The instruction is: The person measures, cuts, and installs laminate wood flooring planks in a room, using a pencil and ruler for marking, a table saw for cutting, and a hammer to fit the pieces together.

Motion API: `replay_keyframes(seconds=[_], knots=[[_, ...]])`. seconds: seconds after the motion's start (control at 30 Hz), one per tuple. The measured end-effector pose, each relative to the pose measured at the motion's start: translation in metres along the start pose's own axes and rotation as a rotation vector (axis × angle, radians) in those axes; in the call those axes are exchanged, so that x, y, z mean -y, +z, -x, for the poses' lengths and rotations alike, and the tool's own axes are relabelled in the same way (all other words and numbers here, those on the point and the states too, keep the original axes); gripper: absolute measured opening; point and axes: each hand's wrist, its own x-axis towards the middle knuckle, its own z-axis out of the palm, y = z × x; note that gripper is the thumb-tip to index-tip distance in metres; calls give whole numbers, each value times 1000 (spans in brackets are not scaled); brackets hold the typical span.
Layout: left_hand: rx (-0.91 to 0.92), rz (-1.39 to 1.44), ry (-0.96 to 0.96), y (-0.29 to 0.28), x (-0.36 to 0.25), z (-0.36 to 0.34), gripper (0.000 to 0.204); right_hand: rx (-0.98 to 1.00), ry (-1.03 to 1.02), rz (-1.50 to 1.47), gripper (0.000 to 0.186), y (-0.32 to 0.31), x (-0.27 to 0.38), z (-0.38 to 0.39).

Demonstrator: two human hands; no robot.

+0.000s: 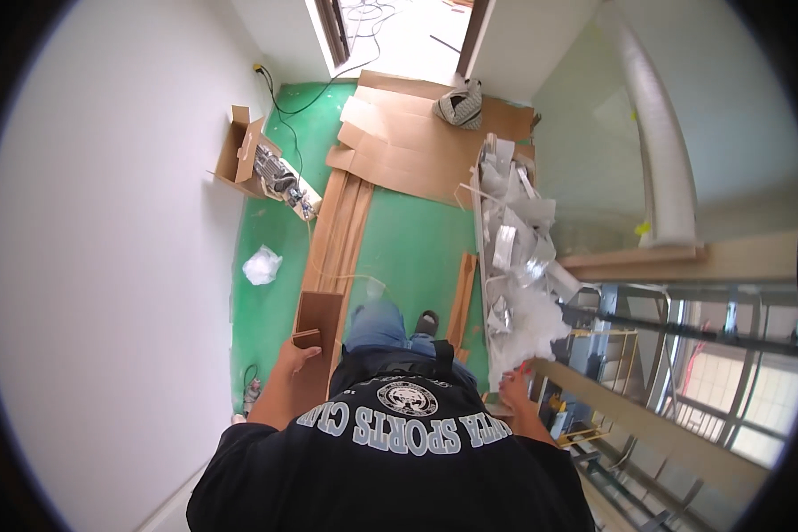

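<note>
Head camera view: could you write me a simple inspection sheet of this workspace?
Surface: green floor, partly covered by flattened cardboard.
Work items: brown board; long brown strips on the floor.
Clutter: white and silvery scraps heaped at right; white plastic bundle at left.
Hands: left hand at the board's edge, right hand beside the scraps; grips unclear.
Cables: black cable near the left wall.
Surroundings: white wall at left, open doorway ahead, metal framing at right.

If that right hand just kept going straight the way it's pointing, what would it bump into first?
Probably the crumpled white packing material just ahead of the right hand, though depth is unclear from above: the hand might pass over it instead.
</note>
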Motion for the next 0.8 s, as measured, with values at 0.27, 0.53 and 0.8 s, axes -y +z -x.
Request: replay_keyframes(seconds=[0.27,0.53,0.8], knots=[[-13,-33,-172,17,-119,-98,69,496,390,20,31,-87,357,-186],[-61,262,-135,-32,-338,-325,62,495,284,108,29,-54,523,-312],[-198,104,-157,-104,-573,-619,55,543,-13,237,36,-46,721,-527]])
